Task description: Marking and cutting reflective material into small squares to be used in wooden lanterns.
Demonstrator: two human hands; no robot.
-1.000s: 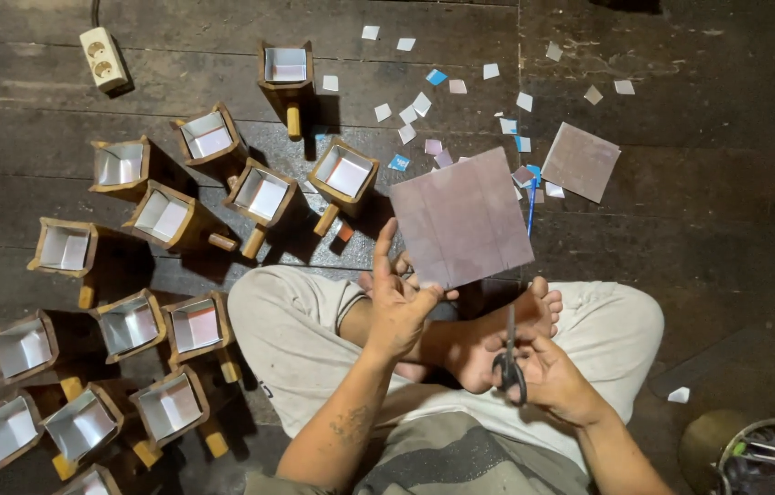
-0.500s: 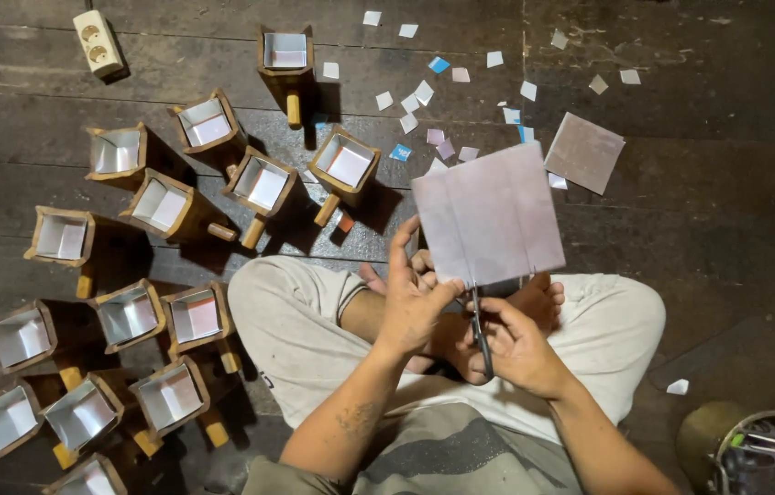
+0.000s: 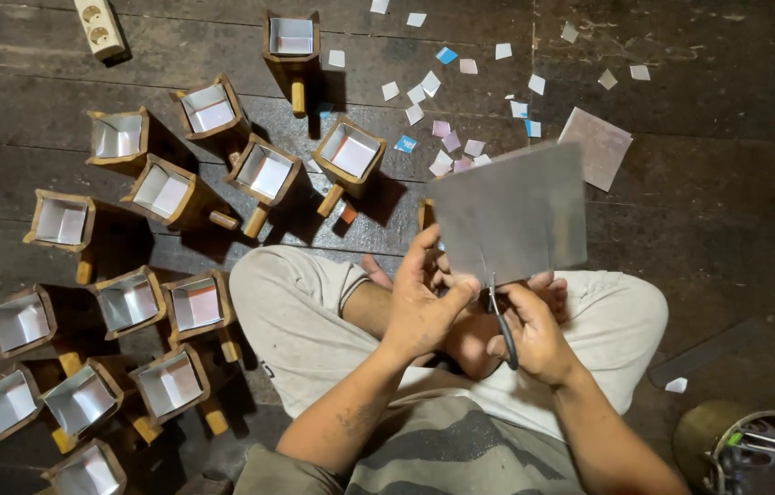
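I sit cross-legged on a dark wooden floor. My left hand (image 3: 424, 302) pinches the lower edge of a grey square sheet (image 3: 511, 213) and holds it up over my lap. My right hand (image 3: 534, 332) grips a pair of scissors (image 3: 500, 316), whose blades point up into the sheet's bottom edge. A short slit shows in the sheet just above the blades.
Several small wooden boxes with handles and white lining, such as one (image 3: 349, 154), spread across the floor at the left. Small paper squares (image 3: 447, 137) and a second grey sheet (image 3: 596, 147) lie beyond my knees. A power strip (image 3: 98, 27) is top left, a tin with tools (image 3: 754, 449) bottom right.
The sheet has been raised and tilted toward me. My right hand has brought the scissors up from my lap to the sheet's lower edge, and the blades now bite into it.
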